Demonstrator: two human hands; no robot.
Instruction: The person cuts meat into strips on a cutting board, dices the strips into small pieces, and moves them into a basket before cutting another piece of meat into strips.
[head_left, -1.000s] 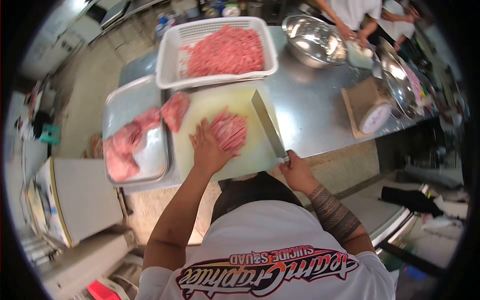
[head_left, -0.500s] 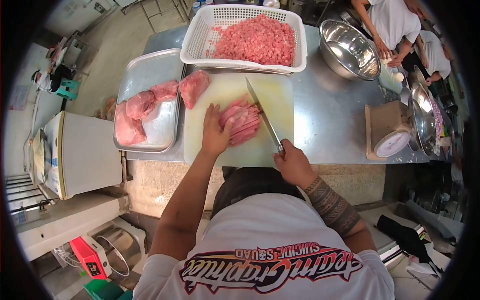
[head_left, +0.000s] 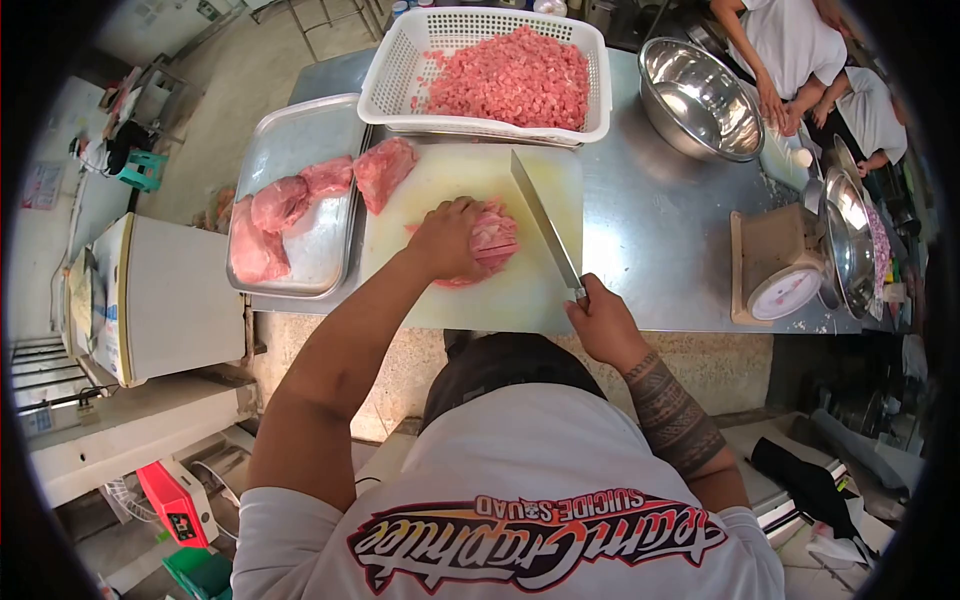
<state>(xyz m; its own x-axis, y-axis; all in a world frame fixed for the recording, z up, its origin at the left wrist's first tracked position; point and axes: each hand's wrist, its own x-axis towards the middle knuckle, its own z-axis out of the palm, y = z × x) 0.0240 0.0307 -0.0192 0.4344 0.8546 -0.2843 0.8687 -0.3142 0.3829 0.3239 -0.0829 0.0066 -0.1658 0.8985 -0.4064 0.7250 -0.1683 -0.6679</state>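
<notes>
Strips of raw meat (head_left: 494,240) lie bunched on the pale cutting board (head_left: 400,310). My left hand (head_left: 450,238) is closed over their left part, fingers wrapped round the bundle and hiding some of it. In my right hand (head_left: 604,318) is the handle of a large knife (head_left: 545,220); its blade points up and left over the board, apart from the meat. A bigger chunk of meat (head_left: 382,172) rests across the board's upper left corner and the tray's edge.
Left of the board is a metal tray (head_left: 285,125) with several meat chunks. Beyond it stands a white perforated basket (head_left: 395,75) of diced meat. A steel bowl (head_left: 700,100) and a dial scale (head_left: 785,265) stand at right. Other people (head_left: 790,50) work at upper right.
My left hand has gone from lying flat beside the strips to gripping over them, gathering them tighter. The knife has moved right, away from the meat.
</notes>
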